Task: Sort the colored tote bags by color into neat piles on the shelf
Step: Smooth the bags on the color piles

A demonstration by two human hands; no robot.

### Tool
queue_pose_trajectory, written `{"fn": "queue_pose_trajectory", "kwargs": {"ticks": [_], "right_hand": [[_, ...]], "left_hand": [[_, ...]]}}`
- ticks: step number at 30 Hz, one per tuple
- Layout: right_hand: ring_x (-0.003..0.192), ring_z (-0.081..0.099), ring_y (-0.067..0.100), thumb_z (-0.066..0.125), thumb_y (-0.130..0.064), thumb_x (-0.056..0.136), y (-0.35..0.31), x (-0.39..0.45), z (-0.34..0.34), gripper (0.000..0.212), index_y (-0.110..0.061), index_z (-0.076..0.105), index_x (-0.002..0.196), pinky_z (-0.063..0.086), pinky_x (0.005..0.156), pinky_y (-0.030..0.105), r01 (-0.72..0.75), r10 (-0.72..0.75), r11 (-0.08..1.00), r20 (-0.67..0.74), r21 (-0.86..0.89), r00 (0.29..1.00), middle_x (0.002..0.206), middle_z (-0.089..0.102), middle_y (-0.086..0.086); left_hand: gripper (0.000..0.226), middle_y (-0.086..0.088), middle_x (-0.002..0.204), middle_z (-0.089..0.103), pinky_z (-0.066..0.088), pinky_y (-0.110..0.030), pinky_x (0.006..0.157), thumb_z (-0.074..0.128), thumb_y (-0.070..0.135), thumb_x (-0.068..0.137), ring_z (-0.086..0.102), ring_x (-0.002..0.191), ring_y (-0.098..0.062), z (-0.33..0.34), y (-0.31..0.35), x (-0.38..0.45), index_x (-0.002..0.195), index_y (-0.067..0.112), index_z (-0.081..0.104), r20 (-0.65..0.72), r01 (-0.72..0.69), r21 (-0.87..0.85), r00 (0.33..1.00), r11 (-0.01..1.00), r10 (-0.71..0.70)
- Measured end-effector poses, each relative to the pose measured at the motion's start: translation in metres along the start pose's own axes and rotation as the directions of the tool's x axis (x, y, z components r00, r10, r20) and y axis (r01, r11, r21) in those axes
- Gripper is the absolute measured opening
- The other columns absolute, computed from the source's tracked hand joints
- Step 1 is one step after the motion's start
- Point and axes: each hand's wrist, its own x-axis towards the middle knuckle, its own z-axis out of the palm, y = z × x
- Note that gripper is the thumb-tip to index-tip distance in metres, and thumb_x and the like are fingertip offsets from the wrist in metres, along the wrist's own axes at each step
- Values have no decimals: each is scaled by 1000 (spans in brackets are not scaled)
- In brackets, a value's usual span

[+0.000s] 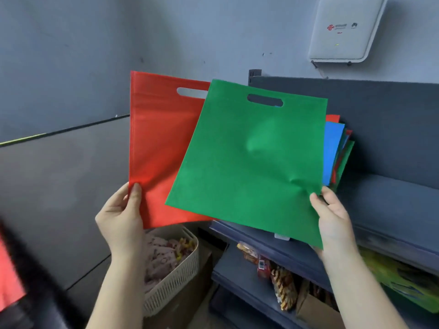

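Held: your left hand (121,217) pinches the red tote bag (154,148) at its lower left corner; your right hand (332,217) pinches the green tote bag (247,157) at its lower right corner, overlapping the red one. Behind: a mixed pile of bags (337,150) on the grey shelf (392,205). Below: a basket (175,276).

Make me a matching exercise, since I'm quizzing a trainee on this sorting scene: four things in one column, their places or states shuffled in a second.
Things:
1. red tote bag
2. green tote bag
3. mixed stack of tote bags
4. cream basket

Places or states:
A. on the shelf, behind the green bag
B. pinched at its lower corner by the left hand
C. below the shelf, holding packets
D. pinched at its lower edge by the right hand

Pairs: 1-B, 2-D, 3-A, 4-C
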Motion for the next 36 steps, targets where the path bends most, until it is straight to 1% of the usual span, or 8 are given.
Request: {"fn": "queue_pose_trajectory", "kwargs": {"ticks": [12, 16, 20, 23, 26, 29, 33, 36], "right_hand": [[61, 68, 1, 40, 0, 98, 42, -111, 95, 31, -21, 62, 95, 51, 50, 15, -181, 142, 981, 369, 73, 918, 70, 72, -14], [71, 71, 8, 39, -1, 98, 61, -152, 140, 48, -26, 76, 82, 56, 57, 22, -252, 170, 961, 481, 110, 860, 79, 75, -7], [78, 72, 11, 42, -4, 97, 78, -201, 192, 41, -25, 76, 86, 57, 61, 25, -325, 188, 931, 551, 163, 813, 88, 75, -4], [78, 72, 11, 52, -12, 88, 84, -235, 230, 27, -25, 76, 86, 57, 61, 25, -360, 184, 913, 598, 190, 780, 88, 75, -4], [76, 72, 11, 50, -7, 92, 87, -262, 263, 34, -25, 77, 83, 57, 58, 25, -395, 173, 891, 637, 224, 751, 85, 75, -3], [76, 72, 11, 68, -15, 71, 87, -284, 291, 17, -27, 78, 78, 57, 61, 25, -416, 152, 873, 666, 257, 730, 84, 75, -3], [76, 72, 10, 43, -1, 96, 97, -290, 317, 48, -27, 78, 76, 57, 62, 23, -432, 165, 868, 680, 244, 715, 84, 75, -3], [75, 72, 10, 39, 0, 98, 102, -292, 333, 54, -28, 78, 73, 57, 63, 23, -459, 181, 860, 708, 222, 683, 82, 75, -3]], "left_hand": [[21, 26, 70, 68, 49, -10, 72, 63, 11, 89, 61, 69, 10, -206, 97, -25, 110, 7, 64, -317, -112, 126, 937, 986, 147], [20, 19, 74, 71, 51, -25, 85, 68, 23, 81, 62, 77, -1, -273, 130, -30, 99, 13, 69, -409, -96, 129, 902, 987, 141], [6, 5, 86, 71, 50, -39, 93, 66, 16, 86, 62, 91, -19, -331, 158, -22, 91, 19, 68, -474, -40, 77, 878, 996, 72], [9, 1, 91, 69, 52, -35, 86, 62, 12, 90, 63, 91, -21, -363, 174, -9, 96, 13, 68, -466, -9, 124, 882, 992, 66], [14, 2, 90, 68, 53, -22, 73, 61, 10, 91, 64, 83, -12, -390, 182, 8, 104, 8, 67, -454, 28, 214, 888, 976, 74], [18, -6, 98, 69, 50, -22, 72, 61, 9, 91, 62, 84, -12, -409, 181, 26, 107, 1, 67, -435, 59, 311, 896, 948, 87], [16, -5, 91, 68, 46, -15, 66, 61, 10, 92, 59, 77, -11, -418, 172, 42, 100, -2, 68, -422, 125, 430, 903, 894, 76], [21, -12, 94, 69, 44, -14, 64, 61, 10, 92, 57, 75, -12, -415, 165, 49, 103, -6, 66, -443, 198, 487, 895, 851, 45]]}}
